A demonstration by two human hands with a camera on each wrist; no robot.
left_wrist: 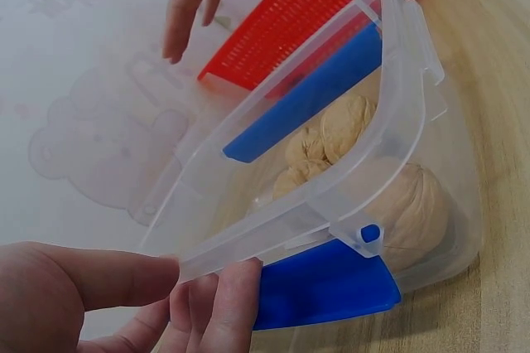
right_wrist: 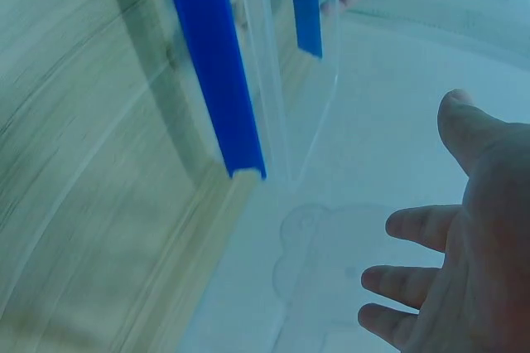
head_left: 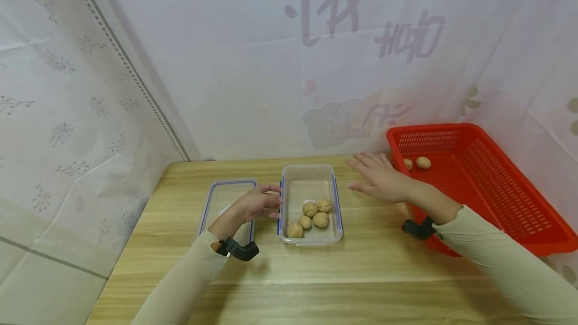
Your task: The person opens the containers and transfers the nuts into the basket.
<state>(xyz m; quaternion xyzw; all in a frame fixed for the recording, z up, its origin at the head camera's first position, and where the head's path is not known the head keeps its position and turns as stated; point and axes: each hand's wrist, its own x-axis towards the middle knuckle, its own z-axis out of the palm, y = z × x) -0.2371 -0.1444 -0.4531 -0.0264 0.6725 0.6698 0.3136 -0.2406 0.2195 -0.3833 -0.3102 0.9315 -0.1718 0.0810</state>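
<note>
A clear plastic container (head_left: pixel 310 177) with blue side latches stands on the table, several walnuts (head_left: pixel 309 209) lying in its near half. At its left side is my left hand (head_left: pixel 253 203); in the left wrist view that hand's thumb and curled fingers (left_wrist: pixel 236 303) hold the edge beside the blue latch (left_wrist: pixel 327 287). My right hand (head_left: pixel 377 177) hovers between the container and the red basket (head_left: pixel 492 179), fingers spread and holding nothing. The right wrist view also shows this hand's spread fingers (right_wrist: pixel 406 285) with nothing in them.
The container's blue-edged lid (head_left: pixel 226 189) lies flat at the left, partly hidden by my left forearm. Two walnuts (head_left: pixel 423 163) sit in the red basket at the right. Beyond the wooden table (head_left: pixel 289 290) hangs a printed white curtain (head_left: pixel 235 64).
</note>
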